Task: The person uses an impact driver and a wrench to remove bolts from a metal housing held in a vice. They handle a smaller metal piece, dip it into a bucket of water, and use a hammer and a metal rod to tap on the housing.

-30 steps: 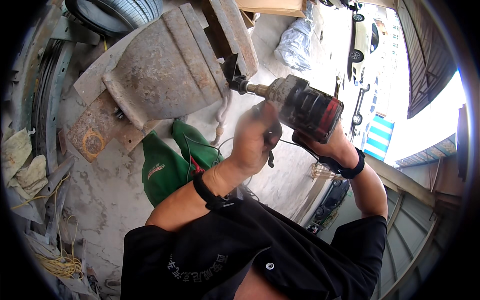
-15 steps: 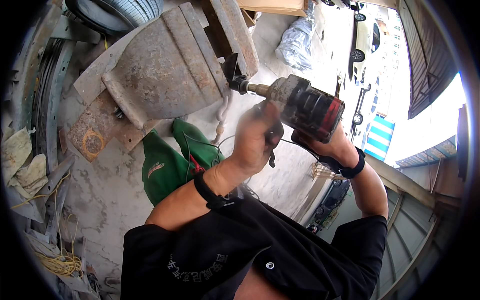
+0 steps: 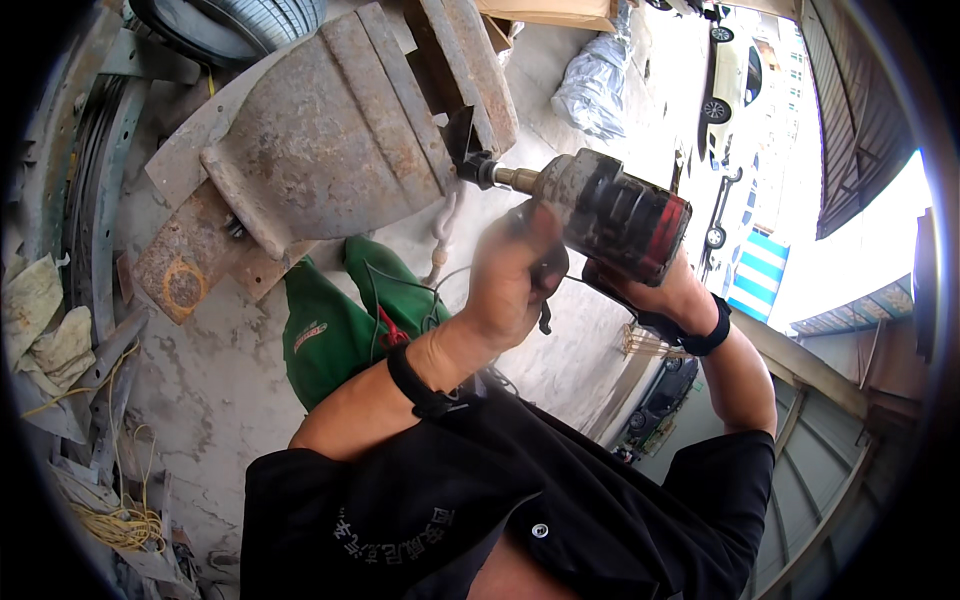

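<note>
A worn black and red impact wrench (image 3: pixel 615 215) is held up in front of me by both hands. Around its grip area, just below the metal nose, my left hand (image 3: pixel 505 270) is closed. My right hand (image 3: pixel 655 290) clasps the underside near the red rear end, its fingers partly hidden by the tool. The wrench's socket (image 3: pixel 485 170) points left and meets a dark angled bracket (image 3: pixel 463 140) at the edge of a large rusty curved metal part (image 3: pixel 320 130). The fastener inside the socket is hidden.
A metal hook (image 3: pixel 440 240) hangs under the rusty part. Behind my left forearm are green trousers (image 3: pixel 320 320) and a cable (image 3: pixel 375 300). Steel rails and rags (image 3: pixel 50 350) stand at left, with coiled yellow wire (image 3: pixel 120 525) below. A silver wrapped bundle (image 3: pixel 590 90) lies farther back.
The rusty part's left edge has shifted very slightly left. Both hands keep the same hold on the wrench, and the socket stays at the bracket.
</note>
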Action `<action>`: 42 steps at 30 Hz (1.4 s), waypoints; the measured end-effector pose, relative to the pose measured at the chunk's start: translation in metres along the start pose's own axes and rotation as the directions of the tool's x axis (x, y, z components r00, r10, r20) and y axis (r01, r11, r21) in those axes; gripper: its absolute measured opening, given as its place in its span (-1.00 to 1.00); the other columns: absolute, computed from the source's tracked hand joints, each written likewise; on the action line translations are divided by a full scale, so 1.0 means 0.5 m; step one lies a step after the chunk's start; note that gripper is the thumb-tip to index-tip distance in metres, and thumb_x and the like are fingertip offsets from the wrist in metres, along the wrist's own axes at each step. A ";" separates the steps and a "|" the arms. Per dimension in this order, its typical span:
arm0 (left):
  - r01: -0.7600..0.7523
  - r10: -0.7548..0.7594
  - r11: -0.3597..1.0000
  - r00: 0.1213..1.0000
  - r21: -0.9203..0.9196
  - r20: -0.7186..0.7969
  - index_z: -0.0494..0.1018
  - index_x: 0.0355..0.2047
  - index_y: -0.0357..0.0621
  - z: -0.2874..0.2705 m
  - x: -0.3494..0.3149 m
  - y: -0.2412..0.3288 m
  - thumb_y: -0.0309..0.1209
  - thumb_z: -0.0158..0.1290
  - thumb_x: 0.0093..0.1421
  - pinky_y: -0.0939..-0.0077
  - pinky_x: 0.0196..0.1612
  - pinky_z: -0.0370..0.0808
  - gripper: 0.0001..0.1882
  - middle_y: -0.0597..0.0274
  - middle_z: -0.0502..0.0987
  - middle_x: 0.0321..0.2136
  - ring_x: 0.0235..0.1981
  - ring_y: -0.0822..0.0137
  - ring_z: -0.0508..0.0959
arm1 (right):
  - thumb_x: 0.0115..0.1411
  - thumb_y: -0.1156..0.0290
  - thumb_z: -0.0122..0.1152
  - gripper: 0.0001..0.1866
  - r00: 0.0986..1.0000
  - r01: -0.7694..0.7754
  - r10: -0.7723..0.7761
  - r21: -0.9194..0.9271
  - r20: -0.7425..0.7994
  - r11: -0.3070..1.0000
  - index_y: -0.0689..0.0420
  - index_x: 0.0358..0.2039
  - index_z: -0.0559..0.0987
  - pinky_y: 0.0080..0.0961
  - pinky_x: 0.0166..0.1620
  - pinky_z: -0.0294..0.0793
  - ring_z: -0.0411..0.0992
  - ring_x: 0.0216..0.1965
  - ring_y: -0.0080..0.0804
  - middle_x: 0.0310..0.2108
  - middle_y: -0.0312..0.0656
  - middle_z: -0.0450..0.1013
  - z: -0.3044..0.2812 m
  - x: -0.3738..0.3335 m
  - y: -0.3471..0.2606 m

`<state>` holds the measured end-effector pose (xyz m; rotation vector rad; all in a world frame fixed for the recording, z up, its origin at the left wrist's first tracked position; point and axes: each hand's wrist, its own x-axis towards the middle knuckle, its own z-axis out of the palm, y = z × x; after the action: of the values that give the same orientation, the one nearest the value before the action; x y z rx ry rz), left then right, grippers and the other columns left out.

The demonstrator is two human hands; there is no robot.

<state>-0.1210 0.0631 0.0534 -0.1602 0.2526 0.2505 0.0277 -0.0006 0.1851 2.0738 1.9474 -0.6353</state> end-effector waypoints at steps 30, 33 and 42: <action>0.025 -0.026 0.998 1.000 -0.059 -0.014 0.37 -0.40 -0.01 -0.005 -0.001 0.000 -0.01 0.06 0.33 0.71 -0.71 -0.03 -0.64 0.39 0.32 -0.65 -0.71 0.64 0.21 | -0.06 0.41 0.33 -0.58 1.000 0.008 -0.008 0.019 -0.003 1.000 0.08 -0.11 0.60 -0.29 -0.07 0.52 0.50 -0.12 -0.07 -0.16 -0.10 0.53 -0.011 0.012 -0.013; 0.067 -0.069 0.992 0.997 -0.106 -0.020 0.41 -0.29 -0.06 -0.009 -0.020 0.011 -0.05 0.04 0.35 0.76 -0.71 0.02 -0.67 0.34 0.41 -0.55 -0.66 0.64 0.27 | -0.06 0.35 0.39 -0.53 0.995 -0.057 0.063 -0.078 0.079 0.995 0.12 -0.07 0.58 -0.32 -0.14 0.56 0.53 -0.24 -0.06 -0.23 -0.08 0.53 0.009 -0.008 -0.007; 0.137 -0.112 0.978 0.981 -0.158 0.156 0.48 -0.02 -0.16 -0.059 -0.040 0.023 -0.04 0.07 0.31 0.76 -0.63 0.18 -0.54 0.24 0.61 -0.24 -0.57 0.52 0.40 | -0.17 0.28 0.49 -0.52 0.943 -0.323 0.308 0.126 0.126 0.938 0.19 -0.23 0.52 -0.22 -0.25 0.53 0.52 -0.40 0.04 -0.49 -0.01 0.49 -0.044 0.011 -0.049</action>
<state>-0.1498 0.0642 0.0293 -0.3227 0.0747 0.1574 0.0072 0.0165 0.2048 2.3200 1.5039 -0.8141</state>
